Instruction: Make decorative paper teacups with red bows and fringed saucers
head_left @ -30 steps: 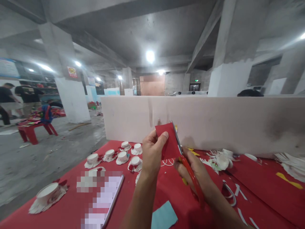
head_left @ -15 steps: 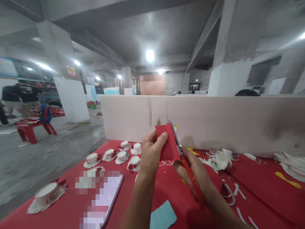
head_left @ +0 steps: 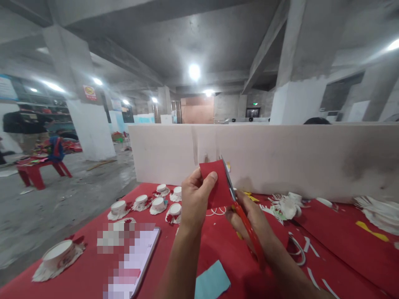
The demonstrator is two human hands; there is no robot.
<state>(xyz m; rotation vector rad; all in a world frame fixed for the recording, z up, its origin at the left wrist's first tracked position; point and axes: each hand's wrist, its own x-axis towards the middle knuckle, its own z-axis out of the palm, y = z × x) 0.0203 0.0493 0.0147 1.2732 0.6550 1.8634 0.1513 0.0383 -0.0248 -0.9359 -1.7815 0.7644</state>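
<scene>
My left hand pinches a small red paper piece, held upright above the red table. My right hand is closed round the red handles of a pair of scissors. The grey blades run along the right edge of the paper piece. A light blue paper square lies on the table below my left forearm.
Several cut white paper cups with frilled rims stand at the table's left; another is near its front corner. White paper scraps and strips lie at the right. A phone lies flat. A pale partition board backs the table. People stand far left.
The scissors' blades have crept slightly along the paper's right edge. The view has drifted a little; both hands stay almost where they were.
</scene>
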